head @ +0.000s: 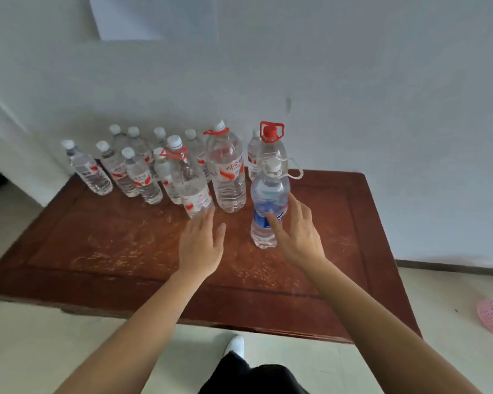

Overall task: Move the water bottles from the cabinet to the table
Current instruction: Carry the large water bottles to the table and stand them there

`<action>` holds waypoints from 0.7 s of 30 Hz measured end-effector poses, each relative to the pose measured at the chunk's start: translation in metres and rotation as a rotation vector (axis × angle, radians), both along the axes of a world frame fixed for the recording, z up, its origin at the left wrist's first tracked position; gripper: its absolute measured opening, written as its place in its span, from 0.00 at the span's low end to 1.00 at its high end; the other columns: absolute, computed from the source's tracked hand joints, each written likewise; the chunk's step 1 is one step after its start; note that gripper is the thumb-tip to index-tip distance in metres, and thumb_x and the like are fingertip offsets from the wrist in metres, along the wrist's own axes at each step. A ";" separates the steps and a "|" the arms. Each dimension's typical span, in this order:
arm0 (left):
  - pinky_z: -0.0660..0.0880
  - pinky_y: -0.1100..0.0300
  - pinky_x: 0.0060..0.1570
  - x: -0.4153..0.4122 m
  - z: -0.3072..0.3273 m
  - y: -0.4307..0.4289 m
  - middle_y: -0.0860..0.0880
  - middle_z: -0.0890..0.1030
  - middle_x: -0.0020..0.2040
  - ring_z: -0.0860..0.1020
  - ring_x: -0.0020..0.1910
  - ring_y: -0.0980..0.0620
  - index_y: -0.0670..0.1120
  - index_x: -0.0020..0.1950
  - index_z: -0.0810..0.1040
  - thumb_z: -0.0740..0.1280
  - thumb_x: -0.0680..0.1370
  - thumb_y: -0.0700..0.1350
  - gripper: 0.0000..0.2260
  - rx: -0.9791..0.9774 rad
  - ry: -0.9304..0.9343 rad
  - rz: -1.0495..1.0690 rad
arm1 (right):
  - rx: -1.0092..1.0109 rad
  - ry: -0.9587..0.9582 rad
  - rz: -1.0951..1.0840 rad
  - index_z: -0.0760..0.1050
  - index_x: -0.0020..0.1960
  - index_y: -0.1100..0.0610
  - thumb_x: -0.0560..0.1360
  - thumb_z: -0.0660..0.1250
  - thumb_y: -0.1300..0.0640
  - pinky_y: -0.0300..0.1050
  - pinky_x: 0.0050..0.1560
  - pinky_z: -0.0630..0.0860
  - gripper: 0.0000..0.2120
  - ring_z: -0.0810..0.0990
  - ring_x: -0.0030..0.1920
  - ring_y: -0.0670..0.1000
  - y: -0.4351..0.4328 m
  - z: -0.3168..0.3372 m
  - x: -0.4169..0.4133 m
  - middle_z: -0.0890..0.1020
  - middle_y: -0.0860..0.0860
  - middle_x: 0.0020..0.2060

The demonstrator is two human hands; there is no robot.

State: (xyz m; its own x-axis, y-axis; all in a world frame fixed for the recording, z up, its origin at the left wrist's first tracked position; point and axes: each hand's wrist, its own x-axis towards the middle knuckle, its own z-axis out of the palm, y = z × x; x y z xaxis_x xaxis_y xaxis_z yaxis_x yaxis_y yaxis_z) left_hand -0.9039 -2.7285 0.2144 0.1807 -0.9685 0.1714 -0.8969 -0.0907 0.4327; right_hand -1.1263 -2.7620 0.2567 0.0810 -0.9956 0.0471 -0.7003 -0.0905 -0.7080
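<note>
My left hand (pixel 201 245) and right hand (pixel 296 237) have fingers spread, holding nothing. The blue bottle (pixel 268 191) looks full, heavy, slippery; I'd grab its middle.

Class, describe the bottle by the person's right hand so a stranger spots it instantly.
Start at the reddish wooden table against the white wall. Of its clear plastic water bottles, look nearest the front, beside the right hand. That bottle alone has a blue label; its neighbours' are red.

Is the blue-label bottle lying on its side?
No, the blue-label bottle stands upright on the table.
</note>
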 end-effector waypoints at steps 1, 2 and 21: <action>0.66 0.42 0.72 0.007 0.008 0.021 0.42 0.67 0.77 0.65 0.76 0.40 0.46 0.79 0.63 0.51 0.84 0.59 0.27 -0.036 -0.046 0.076 | -0.006 0.017 0.009 0.51 0.81 0.43 0.80 0.54 0.31 0.58 0.62 0.77 0.35 0.70 0.73 0.57 0.010 -0.006 0.001 0.58 0.53 0.79; 0.66 0.40 0.71 0.016 0.015 0.051 0.41 0.67 0.77 0.66 0.75 0.39 0.46 0.79 0.64 0.50 0.83 0.59 0.28 -0.055 -0.088 0.147 | -0.004 0.027 0.017 0.52 0.82 0.44 0.81 0.52 0.32 0.60 0.66 0.75 0.34 0.67 0.76 0.58 0.025 -0.010 0.007 0.56 0.53 0.80; 0.59 0.32 0.72 0.195 0.185 0.603 0.40 0.58 0.81 0.57 0.79 0.37 0.46 0.80 0.61 0.52 0.84 0.59 0.28 -0.182 -0.561 1.242 | -0.609 -0.142 1.119 0.60 0.81 0.51 0.84 0.53 0.39 0.66 0.77 0.57 0.29 0.57 0.79 0.65 0.383 0.108 0.377 0.58 0.61 0.80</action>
State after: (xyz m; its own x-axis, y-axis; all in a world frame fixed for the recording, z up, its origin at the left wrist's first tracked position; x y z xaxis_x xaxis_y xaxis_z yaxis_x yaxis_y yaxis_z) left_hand -0.7087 -2.1260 0.3993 0.7684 -0.1793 0.6144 -0.3261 -0.9357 0.1346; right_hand -0.7488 -2.3787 0.3647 0.8128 -0.2035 0.5458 0.0450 -0.9123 -0.4071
